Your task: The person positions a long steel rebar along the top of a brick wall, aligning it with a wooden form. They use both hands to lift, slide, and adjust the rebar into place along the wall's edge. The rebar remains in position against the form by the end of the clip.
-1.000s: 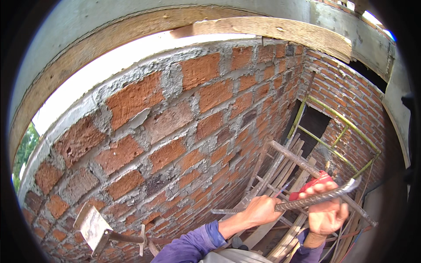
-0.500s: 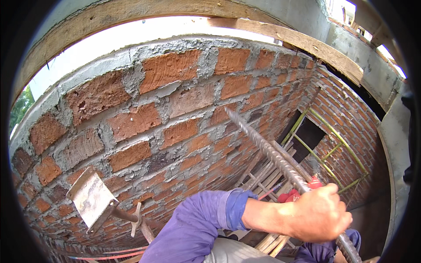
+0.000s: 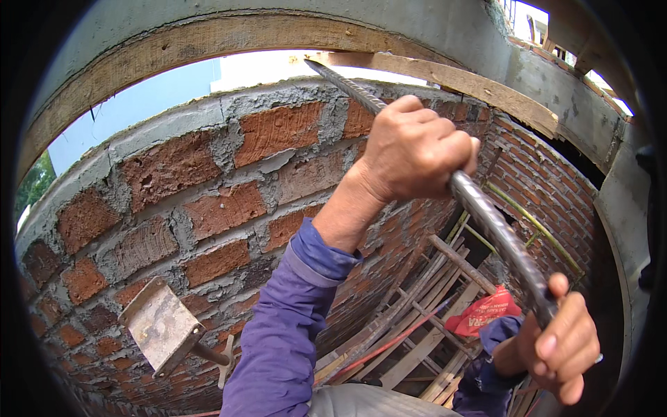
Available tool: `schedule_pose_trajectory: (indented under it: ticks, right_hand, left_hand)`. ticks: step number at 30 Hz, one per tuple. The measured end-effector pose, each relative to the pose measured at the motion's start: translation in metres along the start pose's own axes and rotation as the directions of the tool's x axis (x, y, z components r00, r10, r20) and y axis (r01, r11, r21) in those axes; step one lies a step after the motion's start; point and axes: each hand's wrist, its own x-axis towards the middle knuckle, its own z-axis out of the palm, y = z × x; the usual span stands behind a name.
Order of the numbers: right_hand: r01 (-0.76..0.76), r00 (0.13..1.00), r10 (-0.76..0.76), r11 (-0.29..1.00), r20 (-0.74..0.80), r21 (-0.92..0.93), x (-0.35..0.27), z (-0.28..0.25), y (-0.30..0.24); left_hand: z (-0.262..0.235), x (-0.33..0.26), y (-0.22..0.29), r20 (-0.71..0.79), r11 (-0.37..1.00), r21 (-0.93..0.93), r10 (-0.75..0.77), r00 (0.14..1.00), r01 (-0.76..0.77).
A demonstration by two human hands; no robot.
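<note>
The left hand [image 3: 420, 149] hides a stretch of the bar [image 3: 497, 219], and its fingertips are mostly out of sight. The right hand [image 3: 566, 344] covers the bar's lower end. Whether the far tip touches the beam [image 3: 208, 42] cannot be told. The lower edge cuts off the left sleeve [image 3: 278, 333] and the trousers [image 3: 375, 402]. The right sleeve [image 3: 501, 332] covers part of the red bag [image 3: 479, 311]. The foliage [image 3: 38, 182] is too small to make out.

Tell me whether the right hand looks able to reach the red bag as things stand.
Probably not: the right hand holds the steel bar, and a purple sleeve partly covers the red bag.
</note>
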Motion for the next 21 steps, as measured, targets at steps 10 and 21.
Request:
schedule_pose_trajectory:
  ticks: [10, 21]
  right_hand:
    - [-0.12, 0.892, 0.248, 0.936, 0.378, -0.33, -0.025, 0.059, 0.106]
    - [0.285, 0.959, -0.274, 0.913, 0.078, -0.293, 0.046, 0.188, 0.155]
  left_hand:
    - [-0.015, -0.105, -0.07, 0.128, 0.941, 0.23, -0.283, 0.951, 0.249]
    - [-0.085, -0.065, -0.075, -0.026, 0.739, -0.183, -0.663, 0.748, 0.649]
